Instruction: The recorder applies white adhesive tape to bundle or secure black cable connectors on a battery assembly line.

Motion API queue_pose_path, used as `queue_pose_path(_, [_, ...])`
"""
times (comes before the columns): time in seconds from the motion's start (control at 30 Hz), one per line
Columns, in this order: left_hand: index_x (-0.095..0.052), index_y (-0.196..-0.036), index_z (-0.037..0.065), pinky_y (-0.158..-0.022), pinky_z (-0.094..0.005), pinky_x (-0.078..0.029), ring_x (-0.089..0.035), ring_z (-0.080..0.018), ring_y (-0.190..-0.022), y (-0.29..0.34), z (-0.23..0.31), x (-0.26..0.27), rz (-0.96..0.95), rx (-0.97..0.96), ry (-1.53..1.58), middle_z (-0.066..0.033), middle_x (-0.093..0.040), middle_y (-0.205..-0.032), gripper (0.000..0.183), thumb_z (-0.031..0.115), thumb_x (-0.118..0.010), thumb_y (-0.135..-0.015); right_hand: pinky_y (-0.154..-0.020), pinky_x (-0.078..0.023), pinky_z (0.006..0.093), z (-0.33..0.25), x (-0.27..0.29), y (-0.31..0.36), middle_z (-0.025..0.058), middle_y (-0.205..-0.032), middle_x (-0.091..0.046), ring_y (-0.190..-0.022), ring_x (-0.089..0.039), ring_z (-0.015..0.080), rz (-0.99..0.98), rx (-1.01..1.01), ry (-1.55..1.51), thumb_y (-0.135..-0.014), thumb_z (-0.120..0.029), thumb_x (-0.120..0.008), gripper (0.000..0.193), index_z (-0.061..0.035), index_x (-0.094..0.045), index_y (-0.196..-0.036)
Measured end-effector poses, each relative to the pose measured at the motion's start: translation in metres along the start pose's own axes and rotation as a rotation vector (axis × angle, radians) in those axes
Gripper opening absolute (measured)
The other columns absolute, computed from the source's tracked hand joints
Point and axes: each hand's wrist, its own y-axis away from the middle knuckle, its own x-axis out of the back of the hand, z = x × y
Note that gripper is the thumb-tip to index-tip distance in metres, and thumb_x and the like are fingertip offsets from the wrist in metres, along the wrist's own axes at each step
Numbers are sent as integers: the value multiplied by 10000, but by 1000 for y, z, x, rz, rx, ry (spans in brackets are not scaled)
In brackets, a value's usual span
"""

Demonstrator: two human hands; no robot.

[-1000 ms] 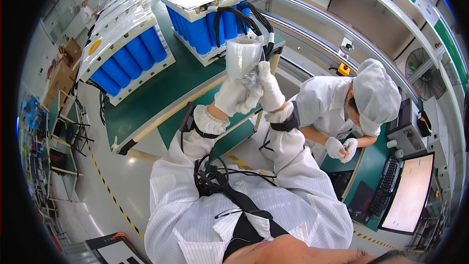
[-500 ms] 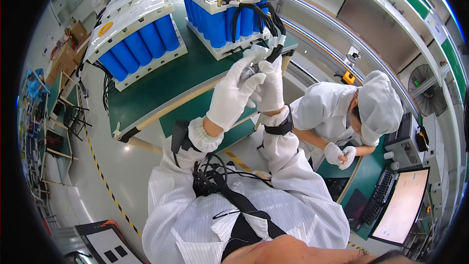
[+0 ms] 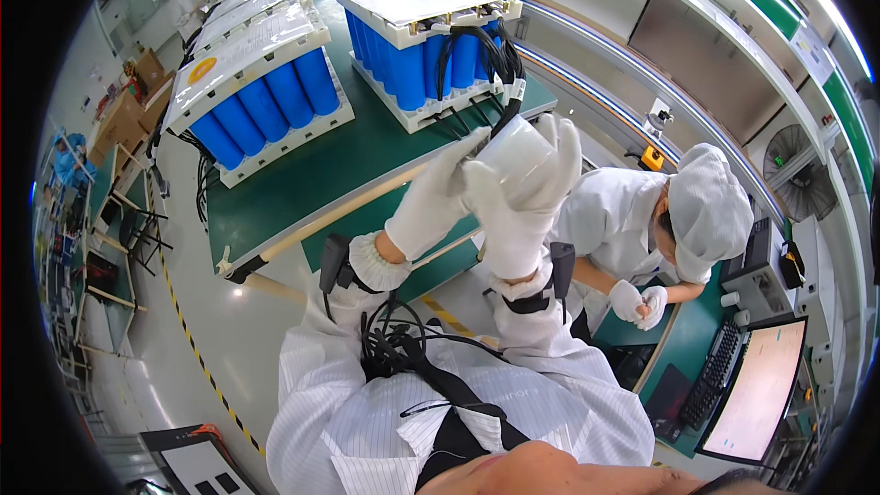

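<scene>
My left hand (image 3: 435,197), in a white glove, is closed around the near end of a translucent plastic wrap (image 3: 524,154), which looks like a small bag. My right hand (image 3: 513,229), gloved too, cups the wrap's other side, with its thumb towards my left hand and its fingers curled up. A bundle of black cables (image 3: 500,60) with white labels runs from a battery pack (image 3: 412,69) of blue cylinders between white plates down to the wrap. The cable ends are hidden by the wrap and the gloves.
More blue-cylinder packs (image 3: 261,110) stand in a row on the green-topped table (image 3: 275,206). Right of me, a co-worker (image 3: 632,211) in white bends over another bench with gloved hands together. A monitor (image 3: 756,390) and a keyboard (image 3: 720,357) are at the lower right.
The right hand has turned and spread round the plastic, which now shows as a wider translucent sheet. Both hands were bunched closer together before. The view has shifted slightly.
</scene>
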Motion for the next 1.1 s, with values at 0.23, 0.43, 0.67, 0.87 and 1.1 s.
queue_pose_path(0.23, [-481, -1242, 29, -780, -295, -472, -579, -205, -945, -12, -8, -2, 65, -124, -300, -107, -587, -1105, 403, 327, -420, -976, -997, -328, 396, -10, -21, -25, 127, -1151, -532, -1135, -450, 298, -170, 295, 368, -684, -94, -720, 487, -100, -576, -1149])
queue_pose_path(0.43, [-511, -1159, 18, -356, -172, -284, -447, -70, -506, -3, 13, 6, 141, 538, 666, -76, -595, -808, 419, 367, -345, -997, -924, -437, 407, 53, -20, -16, 152, -1216, -483, -1026, -532, 284, -44, -661, -906, -911, -477, -486, 617, -63, -362, -1352])
queue_pose_path(0.67, [-508, -1176, 5, -367, -169, -334, -522, -87, -568, -1, 19, 1, 174, 525, 640, -95, -614, -845, 437, 383, -403, -982, -1033, -380, 501, 72, -41, 2, 162, -1365, -434, -1212, -464, 343, -200, -851, -1490, -890, -640, -362, 743, -96, -345, -1395])
queue_pose_path(0.87, [-494, -1066, 9, -381, -211, -400, -526, -109, -463, -8, 31, 2, 273, 458, 332, -120, -633, -759, 293, 278, -520, -953, -892, -466, 372, 107, -16, 8, 82, -1177, -540, -1055, -540, 232, -166, -743, -1408, -902, -449, -534, 530, -133, -417, -1310])
queue_pose_path(1.1, [-411, -1256, -6, -626, -254, -501, -624, -173, -725, -11, 16, 8, 153, 76, -255, -148, -623, -977, 358, 117, -509, -934, -851, -470, 291, 56, 0, 3, 76, -1136, -491, -1016, -526, 191, 182, -491, -812, -791, -104, -696, 606, -133, -328, -1272])
